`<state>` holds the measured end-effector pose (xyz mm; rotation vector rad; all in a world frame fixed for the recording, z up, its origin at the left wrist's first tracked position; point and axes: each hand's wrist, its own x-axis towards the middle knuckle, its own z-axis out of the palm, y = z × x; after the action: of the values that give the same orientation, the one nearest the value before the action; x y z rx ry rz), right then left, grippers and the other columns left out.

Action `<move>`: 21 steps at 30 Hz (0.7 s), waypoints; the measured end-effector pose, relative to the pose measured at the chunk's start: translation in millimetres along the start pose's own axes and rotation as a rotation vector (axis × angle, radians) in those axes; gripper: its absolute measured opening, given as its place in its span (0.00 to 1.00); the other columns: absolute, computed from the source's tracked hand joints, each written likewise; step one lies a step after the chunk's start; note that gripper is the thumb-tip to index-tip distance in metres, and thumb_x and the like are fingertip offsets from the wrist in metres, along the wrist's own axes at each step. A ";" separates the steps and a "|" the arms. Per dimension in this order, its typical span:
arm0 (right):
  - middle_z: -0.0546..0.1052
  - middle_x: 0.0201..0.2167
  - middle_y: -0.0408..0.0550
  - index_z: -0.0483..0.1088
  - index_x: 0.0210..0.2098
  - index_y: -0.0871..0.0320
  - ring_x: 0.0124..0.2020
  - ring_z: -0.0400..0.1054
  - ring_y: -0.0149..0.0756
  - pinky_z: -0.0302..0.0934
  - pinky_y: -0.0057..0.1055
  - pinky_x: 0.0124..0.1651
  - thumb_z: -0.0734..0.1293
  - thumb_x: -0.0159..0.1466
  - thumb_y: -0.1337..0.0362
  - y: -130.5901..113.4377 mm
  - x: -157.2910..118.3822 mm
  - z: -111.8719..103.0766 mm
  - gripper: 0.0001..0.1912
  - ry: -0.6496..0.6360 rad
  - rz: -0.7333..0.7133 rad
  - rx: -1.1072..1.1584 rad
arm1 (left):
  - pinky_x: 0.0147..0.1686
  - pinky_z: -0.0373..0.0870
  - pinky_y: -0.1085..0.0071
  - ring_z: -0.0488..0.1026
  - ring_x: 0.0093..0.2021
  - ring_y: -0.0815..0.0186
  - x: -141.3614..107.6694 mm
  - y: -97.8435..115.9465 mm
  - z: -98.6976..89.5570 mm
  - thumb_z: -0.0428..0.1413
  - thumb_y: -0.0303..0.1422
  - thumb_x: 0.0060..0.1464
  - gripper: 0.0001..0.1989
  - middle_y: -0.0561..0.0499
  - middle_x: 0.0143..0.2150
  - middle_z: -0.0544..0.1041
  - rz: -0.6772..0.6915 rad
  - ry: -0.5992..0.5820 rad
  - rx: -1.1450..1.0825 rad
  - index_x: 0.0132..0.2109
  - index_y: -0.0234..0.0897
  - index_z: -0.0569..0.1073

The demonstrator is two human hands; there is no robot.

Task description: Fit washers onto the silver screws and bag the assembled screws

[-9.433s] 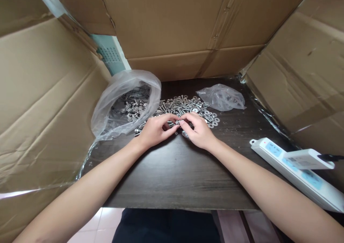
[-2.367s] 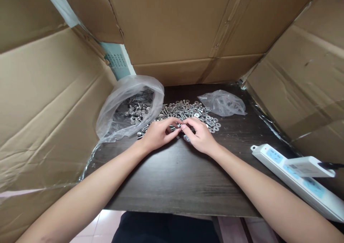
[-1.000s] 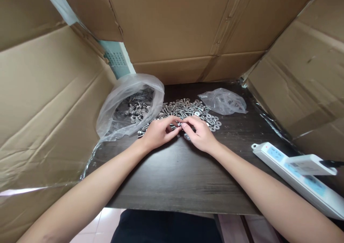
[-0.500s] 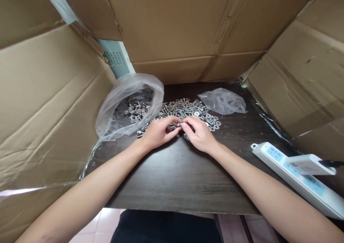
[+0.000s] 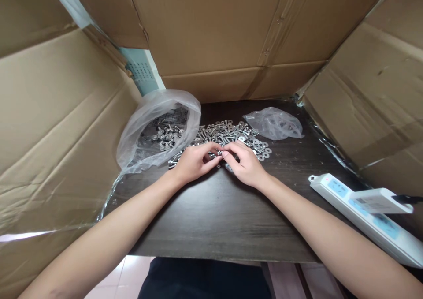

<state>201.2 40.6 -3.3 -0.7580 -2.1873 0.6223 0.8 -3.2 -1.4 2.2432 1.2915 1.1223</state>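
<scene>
My left hand [image 5: 197, 161] and my right hand [image 5: 243, 163] meet fingertip to fingertip at the near edge of a pile of loose metal bolts, nuts and washers [image 5: 228, 132]. Between the pinched fingers of both hands is a small metal bolt [image 5: 219, 152], mostly covered by the fingertips. Left of the pile, an open clear plastic bag [image 5: 129, 147] lies on its side with more bolts and washers in its mouth. Several flat washers [image 5: 265, 151] lie just beyond my right hand.
A second, crumpled plastic bag [image 5: 274, 123] lies at the back right of the dark table [image 5: 211, 219]. On the right is a white power strip [image 5: 360, 215] with a plugged-in adapter [image 5: 381, 200]. Cardboard walls [image 5: 211, 30] stand at the back and both sides.
</scene>
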 end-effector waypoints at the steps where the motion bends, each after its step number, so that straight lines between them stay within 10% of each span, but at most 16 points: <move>1: 0.76 0.33 0.47 0.71 0.38 0.55 0.38 0.67 0.41 0.61 0.39 0.43 0.62 0.71 0.65 0.0 -0.1 -0.1 0.06 -0.002 0.001 -0.001 | 0.30 0.71 0.78 0.76 0.26 0.74 0.1 0.0 -0.1 0.58 0.32 0.63 0.09 0.52 0.40 0.83 -0.002 -0.001 0.002 0.50 0.37 0.75; 21: 0.76 0.33 0.47 0.70 0.37 0.55 0.38 0.67 0.41 0.61 0.39 0.43 0.61 0.71 0.65 -1.4 0.2 -0.7 0.07 -0.007 0.023 0.005 | 0.29 0.71 0.78 0.76 0.25 0.73 -0.2 1.2 0.1 0.58 0.33 0.62 0.11 0.52 0.39 0.83 -0.034 -0.016 -0.017 0.51 0.38 0.74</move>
<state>201.2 39.9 -1.8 -0.7803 -2.1854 0.6429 1.6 -4.0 -0.9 2.2058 1.3039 1.0972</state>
